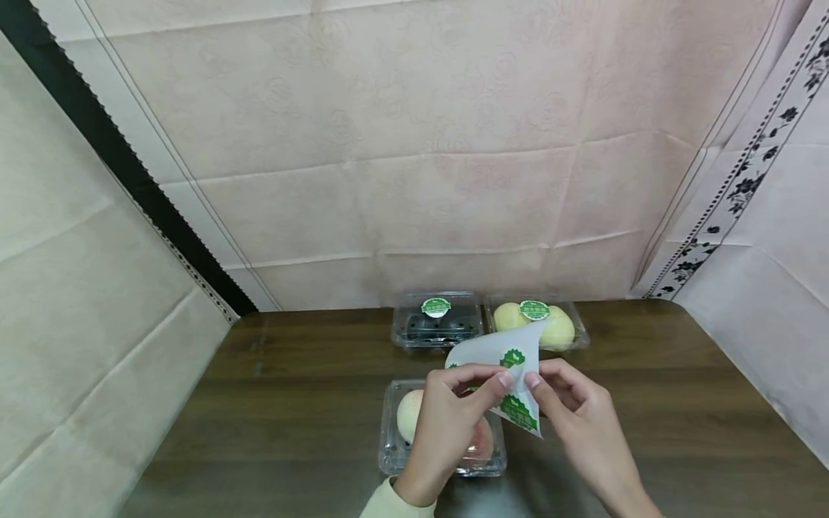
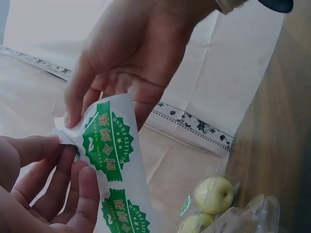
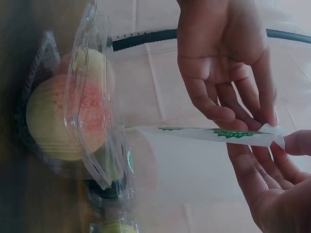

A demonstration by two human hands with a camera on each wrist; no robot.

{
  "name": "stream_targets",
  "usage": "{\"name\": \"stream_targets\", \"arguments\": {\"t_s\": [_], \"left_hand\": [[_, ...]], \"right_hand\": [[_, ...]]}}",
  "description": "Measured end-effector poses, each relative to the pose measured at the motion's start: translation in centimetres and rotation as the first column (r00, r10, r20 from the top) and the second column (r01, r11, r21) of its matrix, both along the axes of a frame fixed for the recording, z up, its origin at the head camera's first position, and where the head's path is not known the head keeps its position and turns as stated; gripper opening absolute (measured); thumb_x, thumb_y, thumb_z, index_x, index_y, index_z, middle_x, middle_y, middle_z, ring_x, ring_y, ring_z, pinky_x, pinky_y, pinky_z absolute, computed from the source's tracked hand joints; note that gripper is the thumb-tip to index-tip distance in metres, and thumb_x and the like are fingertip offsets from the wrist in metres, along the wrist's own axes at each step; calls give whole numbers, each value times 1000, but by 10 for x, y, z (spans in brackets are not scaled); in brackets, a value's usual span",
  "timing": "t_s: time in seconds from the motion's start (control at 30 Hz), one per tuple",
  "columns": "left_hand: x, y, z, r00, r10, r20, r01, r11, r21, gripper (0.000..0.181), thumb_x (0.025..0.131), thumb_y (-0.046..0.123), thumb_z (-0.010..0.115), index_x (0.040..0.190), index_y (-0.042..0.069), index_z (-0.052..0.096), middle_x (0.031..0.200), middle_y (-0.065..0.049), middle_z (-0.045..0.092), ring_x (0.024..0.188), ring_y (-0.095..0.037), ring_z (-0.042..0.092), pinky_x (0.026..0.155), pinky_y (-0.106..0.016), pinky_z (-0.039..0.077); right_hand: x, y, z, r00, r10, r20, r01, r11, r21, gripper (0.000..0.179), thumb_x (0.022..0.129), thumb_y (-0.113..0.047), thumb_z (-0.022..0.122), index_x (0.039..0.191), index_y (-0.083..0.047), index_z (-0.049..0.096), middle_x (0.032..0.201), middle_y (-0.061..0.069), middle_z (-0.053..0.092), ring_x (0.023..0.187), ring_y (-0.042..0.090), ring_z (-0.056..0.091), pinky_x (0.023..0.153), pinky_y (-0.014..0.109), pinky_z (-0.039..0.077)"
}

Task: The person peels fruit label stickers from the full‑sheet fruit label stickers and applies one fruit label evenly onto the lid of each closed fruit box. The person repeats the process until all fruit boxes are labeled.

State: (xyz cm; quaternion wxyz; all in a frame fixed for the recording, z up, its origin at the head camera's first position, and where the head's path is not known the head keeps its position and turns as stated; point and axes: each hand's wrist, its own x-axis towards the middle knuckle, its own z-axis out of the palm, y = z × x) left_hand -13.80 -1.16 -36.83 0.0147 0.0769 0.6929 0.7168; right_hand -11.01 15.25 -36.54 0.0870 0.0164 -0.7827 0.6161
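Note:
Both hands hold a white sheet of green fruit stickers (image 1: 514, 360) above the table. My left hand (image 1: 447, 424) pinches its lower left part between thumb and fingers, while my right hand (image 1: 579, 417) pinches the right edge close by. Up close in the left wrist view, the fingertips meet at a folded edge of the sheet, beside green labels with lettering. Below my left hand lies a clear plastic box of peaches (image 3: 73, 116), partly hidden by that hand in the head view.
Toward the back stand a clear box with dark contents (image 1: 437, 327) and a clear box of pale yellow-green fruit (image 1: 560, 331), each bearing a green sticker. Pale cloth (image 1: 414, 158) hangs behind the brown wooden table (image 1: 291, 432) and along both sides.

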Motion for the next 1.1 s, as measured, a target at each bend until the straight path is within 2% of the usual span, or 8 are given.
{"name": "stream_targets", "arguments": {"t_s": [0.2,0.33,0.57,0.67,0.73,0.9,1.03,1.1], "left_hand": [[-4,-5,-2,991,-47,125,38,996,76,17,84,25,81,94,11,80,92,-3,73,78,-14,65,71,-27,56],[-8,-8,-4,985,-91,150,69,987,147,20,86,21,79,99,5,78,92,-8,74,76,-14,68,72,-28,58],[-10,-11,-15,963,-168,211,92,940,328,28,89,16,75,108,-4,72,92,-14,74,82,-18,74,75,-30,60],[-12,-13,-18,955,-184,231,89,925,370,31,89,15,74,112,-6,69,95,-13,72,86,-21,74,79,-32,59],[-13,-16,-20,950,-189,249,85,922,379,32,90,16,74,114,-5,68,98,-13,72,88,-22,74,80,-33,59],[-17,-27,-21,945,-152,290,24,916,401,34,91,18,73,116,-4,67,99,-13,72,90,-22,74,81,-32,59],[-20,-39,-22,961,-62,270,-45,927,373,32,91,15,73,112,-8,66,93,-13,72,85,-19,73,78,-28,59],[-21,-45,-22,967,-8,254,-79,940,332,31,91,15,73,110,-8,68,91,-13,73,83,-18,73,77,-28,59]], "right_hand": [[-2,2,-4,999,44,8,-42,989,-140,27,100,-23,61,114,0,65,99,10,72,86,17,70,71,33,60],[-6,4,-9,999,33,18,-28,976,-217,28,100,-22,61,112,3,64,96,9,71,83,16,69,69,34,60],[-10,7,-19,998,3,68,18,952,-306,29,99,-22,64,111,5,63,88,5,68,77,14,66,66,32,58],[-11,9,-22,996,7,91,22,947,-320,30,99,-23,64,111,5,63,88,5,68,78,14,66,66,31,58],[-13,10,-24,994,13,105,23,943,-332,31,99,-24,63,111,4,62,89,5,68,79,14,66,66,32,58],[-15,15,-29,990,21,142,32,934,-357,33,99,-27,63,112,3,60,90,4,66,81,15,66,68,33,58],[-19,22,-33,988,34,152,23,933,-359,32,99,-28,63,113,1,60,89,2,64,79,14,65,67,32,58],[-21,28,-35,988,49,148,8,932,-362,30,100,-27,62,113,0,60,90,2,65,79,13,65,66,32,58]]}}
